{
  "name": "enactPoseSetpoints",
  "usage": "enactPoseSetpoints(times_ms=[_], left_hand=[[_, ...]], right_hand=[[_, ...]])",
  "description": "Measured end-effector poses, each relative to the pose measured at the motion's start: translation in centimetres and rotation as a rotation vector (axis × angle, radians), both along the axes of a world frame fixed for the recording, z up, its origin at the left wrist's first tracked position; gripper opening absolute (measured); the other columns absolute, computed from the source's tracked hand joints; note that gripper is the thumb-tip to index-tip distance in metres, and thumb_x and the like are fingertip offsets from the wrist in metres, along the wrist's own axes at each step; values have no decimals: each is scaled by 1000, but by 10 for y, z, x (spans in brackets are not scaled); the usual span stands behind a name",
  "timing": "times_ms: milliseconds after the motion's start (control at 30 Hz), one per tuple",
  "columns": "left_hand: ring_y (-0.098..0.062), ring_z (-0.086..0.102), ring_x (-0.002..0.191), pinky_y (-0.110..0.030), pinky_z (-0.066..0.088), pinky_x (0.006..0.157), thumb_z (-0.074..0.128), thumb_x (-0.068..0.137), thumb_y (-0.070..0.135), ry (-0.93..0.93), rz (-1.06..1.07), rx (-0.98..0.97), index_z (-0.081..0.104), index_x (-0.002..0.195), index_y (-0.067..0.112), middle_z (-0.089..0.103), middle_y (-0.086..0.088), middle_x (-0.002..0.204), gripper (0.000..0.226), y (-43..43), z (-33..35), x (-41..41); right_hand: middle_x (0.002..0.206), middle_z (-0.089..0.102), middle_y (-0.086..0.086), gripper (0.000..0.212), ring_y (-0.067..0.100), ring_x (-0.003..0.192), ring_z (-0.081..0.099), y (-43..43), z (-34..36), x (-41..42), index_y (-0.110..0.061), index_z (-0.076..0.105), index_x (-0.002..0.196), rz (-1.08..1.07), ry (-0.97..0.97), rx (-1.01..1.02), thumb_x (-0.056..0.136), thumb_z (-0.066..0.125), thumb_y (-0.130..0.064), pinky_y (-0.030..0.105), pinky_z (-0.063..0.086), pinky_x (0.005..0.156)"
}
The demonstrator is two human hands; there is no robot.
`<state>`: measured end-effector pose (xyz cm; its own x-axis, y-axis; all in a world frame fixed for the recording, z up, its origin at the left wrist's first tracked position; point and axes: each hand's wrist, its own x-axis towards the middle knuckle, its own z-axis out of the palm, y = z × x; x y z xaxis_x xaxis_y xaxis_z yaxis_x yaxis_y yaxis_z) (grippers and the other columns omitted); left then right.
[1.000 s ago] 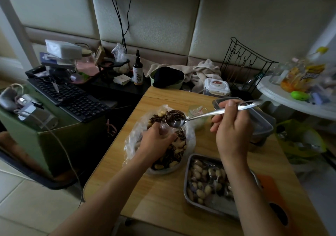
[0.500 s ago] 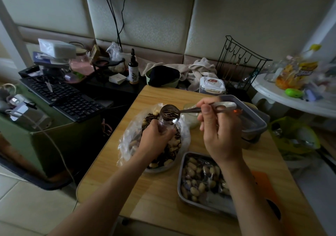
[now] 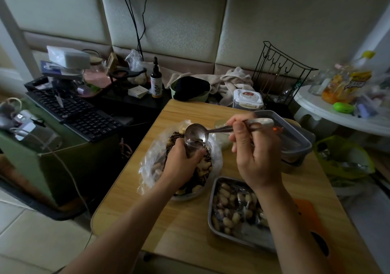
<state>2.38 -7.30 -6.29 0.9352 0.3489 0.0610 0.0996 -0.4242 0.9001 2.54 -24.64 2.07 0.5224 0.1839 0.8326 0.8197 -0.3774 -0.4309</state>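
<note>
The spoon has tipped over and emptied. The right hand pinches its handle; the left hand grips a small clear bag above the bowl. Hold the bag's mouth open underneath.

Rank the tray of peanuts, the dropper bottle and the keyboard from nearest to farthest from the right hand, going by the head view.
1. Tray of peanuts: on the table, just under the wrist of the right hand.
2. Dropper bottle: past the table's far left corner.
3. Keyboard: off the table, farthest to the left.
</note>
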Motion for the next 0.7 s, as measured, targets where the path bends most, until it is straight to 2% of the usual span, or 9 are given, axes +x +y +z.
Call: enactPoseSetpoints(times_ms=[100, 300, 500, 567, 700], left_hand=[[-9, 63, 91, -36, 58, 81, 71, 92, 44, 7, -5, 15, 53, 116, 17, 65, 4, 103, 40, 0, 0, -1], [-9, 61, 92, -33, 56, 81, 70, 93, 45, -1, -1, 41, 52, 116, 17, 63, 6, 104, 41, 1, 1, -1], [1, 57, 87, -20, 47, 67, 70, 93, 42, -10, -15, 7, 51, 117, 17, 60, 11, 98, 39, 2, 5, -4], [-1, 57, 90, -21, 49, 72, 70, 94, 41, -18, -26, -24, 50, 120, 18, 57, 14, 99, 40, 2, 8, -6], [-17, 61, 109, -38, 54, 94, 67, 97, 34, -18, -84, -120, 36, 123, 17, 57, 7, 108, 44, 1, 12, -10]], right_hand=[[83, 60, -11, 29, 2, 69, 59, 0, -2, 0, -8, 67, 103, 12, 34, 21, 109, 42, -23, 16, 44, 63], [85, 60, -11, 30, 3, 70, 60, 0, -2, 1, -8, 67, 104, 15, 48, 30, 109, 42, -24, 17, 45, 63], [80, 63, -5, 31, 7, 66, 63, -1, -2, 1, -7, 66, 104, 25, 93, 81, 110, 41, -24, 21, 47, 58], [80, 62, -5, 32, 8, 65, 62, -1, 0, 0, -6, 66, 103, 29, 79, 76, 110, 41, -24, 23, 47, 58], [81, 62, -7, 31, 6, 67, 62, 1, 0, 0, -8, 67, 101, 35, 83, 43, 109, 42, -24, 21, 46, 60]])
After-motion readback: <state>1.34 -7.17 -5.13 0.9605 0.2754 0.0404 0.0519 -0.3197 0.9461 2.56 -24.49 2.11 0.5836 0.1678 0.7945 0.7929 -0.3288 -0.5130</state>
